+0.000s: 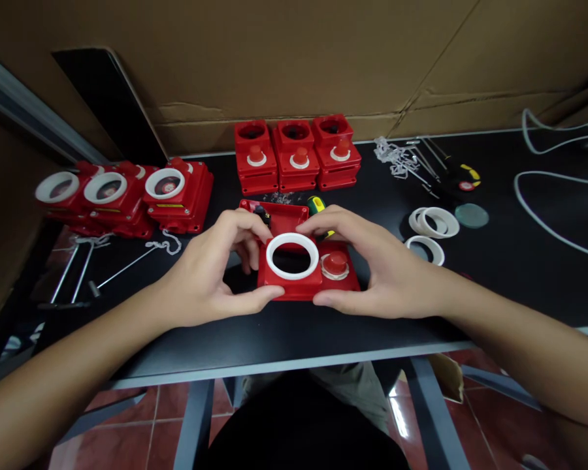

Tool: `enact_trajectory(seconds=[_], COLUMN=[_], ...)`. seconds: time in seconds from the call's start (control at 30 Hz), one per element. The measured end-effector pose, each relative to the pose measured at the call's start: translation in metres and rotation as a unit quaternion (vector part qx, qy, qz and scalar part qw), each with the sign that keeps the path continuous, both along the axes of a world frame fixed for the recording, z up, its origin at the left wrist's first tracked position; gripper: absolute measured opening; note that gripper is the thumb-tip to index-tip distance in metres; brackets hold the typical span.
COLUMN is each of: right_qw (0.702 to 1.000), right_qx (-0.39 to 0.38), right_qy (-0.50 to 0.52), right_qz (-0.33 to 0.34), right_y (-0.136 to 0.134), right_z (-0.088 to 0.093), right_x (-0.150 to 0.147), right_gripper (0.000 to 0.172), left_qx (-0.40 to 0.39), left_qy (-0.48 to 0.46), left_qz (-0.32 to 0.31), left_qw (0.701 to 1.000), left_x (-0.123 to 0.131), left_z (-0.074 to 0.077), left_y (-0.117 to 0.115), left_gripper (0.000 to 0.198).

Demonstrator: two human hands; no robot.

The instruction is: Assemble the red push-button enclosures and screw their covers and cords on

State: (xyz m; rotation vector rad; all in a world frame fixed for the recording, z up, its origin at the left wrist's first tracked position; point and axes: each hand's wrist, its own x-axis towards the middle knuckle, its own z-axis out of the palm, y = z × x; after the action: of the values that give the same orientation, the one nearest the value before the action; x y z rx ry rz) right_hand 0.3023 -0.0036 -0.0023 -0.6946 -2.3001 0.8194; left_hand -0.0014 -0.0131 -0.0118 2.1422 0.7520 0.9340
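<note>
A red call-point cover (298, 288) is held just above the front of the black table, between my two hands. A white ring (293, 277) sits around its round opening, and a red button (335, 263) with a pale collar is to the right. My left hand (220, 274) grips the cover's left side, thumb at the front edge and fingers at the back. With its thumb on the front edge, my right hand (385, 271) grips the right side, its index finger near the ring's back. Behind the cover lies an open red housing (289, 214) with a black part inside.
Three red boxes (257, 177) stand at the back; three with white rings (183, 212) are at left. A green-yellow screwdriver (316, 205) lies behind my right hand. Loose white rings (451, 225), a glass disc (472, 215), small metal hammers (428, 163) and a white cable (534, 212) are right.
</note>
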Motion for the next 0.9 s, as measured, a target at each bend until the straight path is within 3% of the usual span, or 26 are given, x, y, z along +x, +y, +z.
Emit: enact_trajectory(seconds=[0.23,0.43,0.9], right_qw=[0.989,0.980,0.997], right_qx=[-0.134,-0.182,-0.053], right_qy=[0.064,0.083,0.048], right_qz=[-0.010,-0.019,-0.020], right_y=[-0.0024,-0.0051,-0.0009], right_z=[-0.0045,-0.0039,-0.0036], right_x=[-0.0039,-0.0050,-0.0038], right_gripper=[0.060,0.064,0.056], left_qx=[-0.003,0.010,0.013], left_qy=[-0.012,-0.006,0.033], left_qz=[0.001,0.000,0.017], left_qw=[1.000,1.000,0.999], left_x=[0.0012,0.0001,0.0021], left_z=[-0.0025,-0.0042,0.0045], left_y=[0.0008,0.0012,0.0001], left_gripper=[0.050,0.054,0.044])
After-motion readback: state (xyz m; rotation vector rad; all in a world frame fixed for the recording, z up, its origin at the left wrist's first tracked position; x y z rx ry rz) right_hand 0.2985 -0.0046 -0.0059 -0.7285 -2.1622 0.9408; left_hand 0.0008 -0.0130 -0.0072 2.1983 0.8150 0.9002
